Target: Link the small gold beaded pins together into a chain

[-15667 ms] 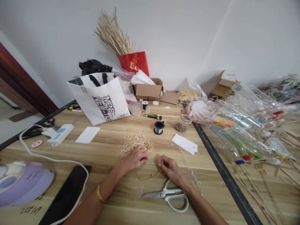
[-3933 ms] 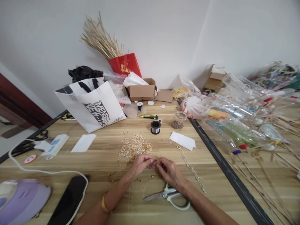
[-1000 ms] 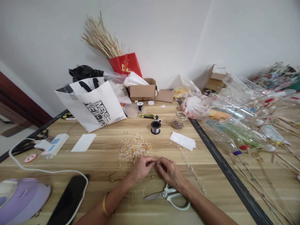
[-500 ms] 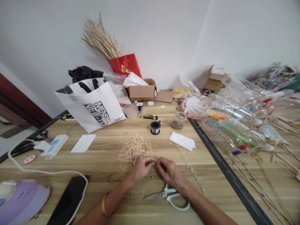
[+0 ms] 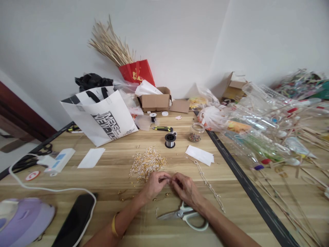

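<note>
My left hand (image 5: 156,184) and my right hand (image 5: 185,187) meet fingertip to fingertip just above the table, both closed in a pinch. What lies between the fingers is too small to make out. Beyond my left hand spreads a heap of gold and silver beads (image 5: 147,162). A dark gold beaded chain (image 5: 161,197) runs on the wood beneath my left wrist. Scissors with pale green handles (image 5: 196,219) lie under my right forearm, blades pointing left. To the right of my right hand stretches a silvery beaded chain (image 5: 207,183).
Behind the beads stand a wire spool (image 5: 170,140), a yellow-black utility knife (image 5: 162,129) and a glass jar of beads (image 5: 196,133). A white bag (image 5: 100,115) and a phone (image 5: 74,219) are on the left. Plastic bottles (image 5: 254,120) crowd the right, past a black strip (image 5: 241,181).
</note>
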The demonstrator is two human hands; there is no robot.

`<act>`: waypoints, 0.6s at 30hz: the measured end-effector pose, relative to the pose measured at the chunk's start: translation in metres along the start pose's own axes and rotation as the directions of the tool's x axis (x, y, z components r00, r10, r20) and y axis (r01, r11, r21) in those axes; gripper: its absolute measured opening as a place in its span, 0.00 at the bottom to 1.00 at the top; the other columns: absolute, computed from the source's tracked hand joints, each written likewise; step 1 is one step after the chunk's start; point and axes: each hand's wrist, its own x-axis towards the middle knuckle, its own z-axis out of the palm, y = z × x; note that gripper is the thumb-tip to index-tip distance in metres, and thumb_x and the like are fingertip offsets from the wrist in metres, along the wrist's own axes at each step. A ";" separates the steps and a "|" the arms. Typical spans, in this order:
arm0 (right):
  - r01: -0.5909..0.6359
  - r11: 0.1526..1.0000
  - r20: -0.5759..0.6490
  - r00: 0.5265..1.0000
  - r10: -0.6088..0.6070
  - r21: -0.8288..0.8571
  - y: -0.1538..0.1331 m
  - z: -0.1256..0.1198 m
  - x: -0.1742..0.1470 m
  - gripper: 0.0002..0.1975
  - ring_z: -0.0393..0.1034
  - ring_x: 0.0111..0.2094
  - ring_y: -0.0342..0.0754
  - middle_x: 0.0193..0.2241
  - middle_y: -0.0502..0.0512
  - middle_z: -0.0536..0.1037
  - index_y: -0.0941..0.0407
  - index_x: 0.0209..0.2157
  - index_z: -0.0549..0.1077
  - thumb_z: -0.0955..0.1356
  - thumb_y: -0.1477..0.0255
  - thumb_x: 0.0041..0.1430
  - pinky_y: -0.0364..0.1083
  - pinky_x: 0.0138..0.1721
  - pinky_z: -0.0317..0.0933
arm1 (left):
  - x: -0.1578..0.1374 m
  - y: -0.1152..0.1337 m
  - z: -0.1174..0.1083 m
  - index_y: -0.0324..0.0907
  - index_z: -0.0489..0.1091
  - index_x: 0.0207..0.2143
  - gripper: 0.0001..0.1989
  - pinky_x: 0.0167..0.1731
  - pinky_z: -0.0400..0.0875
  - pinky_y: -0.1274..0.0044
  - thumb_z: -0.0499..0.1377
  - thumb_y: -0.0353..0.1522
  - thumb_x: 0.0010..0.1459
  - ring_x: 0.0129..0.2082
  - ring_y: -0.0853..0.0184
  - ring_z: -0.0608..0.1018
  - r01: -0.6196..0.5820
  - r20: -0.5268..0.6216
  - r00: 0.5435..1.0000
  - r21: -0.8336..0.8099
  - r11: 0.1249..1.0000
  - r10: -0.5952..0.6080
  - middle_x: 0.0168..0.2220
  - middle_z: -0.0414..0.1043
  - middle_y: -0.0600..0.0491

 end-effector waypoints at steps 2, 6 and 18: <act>-0.005 1.000 0.006 1.000 0.005 0.001 0.000 0.000 0.000 0.08 0.63 0.24 0.42 0.23 0.50 0.70 0.57 0.29 0.67 0.60 0.72 0.61 0.40 0.26 0.55 | 0.000 0.000 0.000 0.36 0.75 0.33 0.09 0.36 0.73 0.76 0.56 0.26 0.51 0.33 0.65 0.79 0.010 -0.002 1.000 -0.015 1.000 -0.010 0.32 0.79 0.49; 0.004 1.000 -0.003 1.000 -0.004 -0.004 0.001 0.001 -0.001 0.08 0.63 0.23 0.42 0.22 0.50 0.70 0.57 0.29 0.66 0.61 0.71 0.61 0.40 0.26 0.56 | 0.000 -0.002 0.001 0.37 0.75 0.31 0.08 0.34 0.72 0.77 0.56 0.27 0.51 0.31 0.66 0.79 0.015 -0.013 1.000 -0.001 1.000 -0.015 0.30 0.78 0.49; 0.026 1.000 -0.008 1.000 -0.026 -0.007 0.003 0.001 -0.001 0.08 0.63 0.24 0.42 0.23 0.51 0.70 0.57 0.30 0.67 0.61 0.72 0.61 0.40 0.27 0.56 | 0.000 0.007 -0.001 0.38 0.75 0.28 0.07 0.33 0.70 0.78 0.56 0.28 0.50 0.29 0.66 0.77 0.020 -0.051 0.999 0.108 0.994 -0.015 0.28 0.78 0.51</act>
